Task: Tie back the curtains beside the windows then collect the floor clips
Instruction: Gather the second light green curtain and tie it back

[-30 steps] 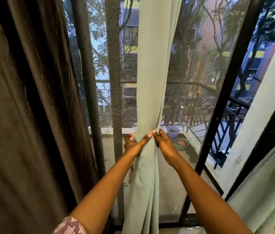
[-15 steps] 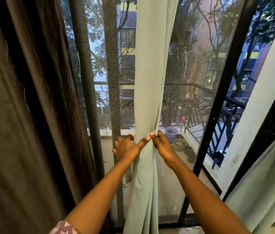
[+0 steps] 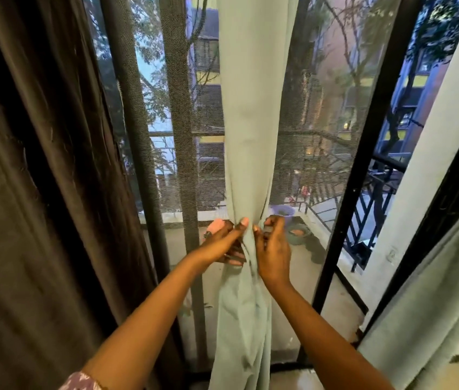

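Fingers of left hand [image 3: 224,243] and right hand [image 3: 273,250] are closed, pinching the gathered pale green curtain [image 3: 248,122]; curtain is hung at 12 o'clock before the window mesh [image 3: 312,114].

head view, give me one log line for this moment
step: gathering curtain | left hand: grip shut on green curtain | right hand: grip shut on green curtain | tie: not visible | brown curtain: hanging loose

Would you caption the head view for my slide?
Both hands, left and right, gather the pale green curtain.
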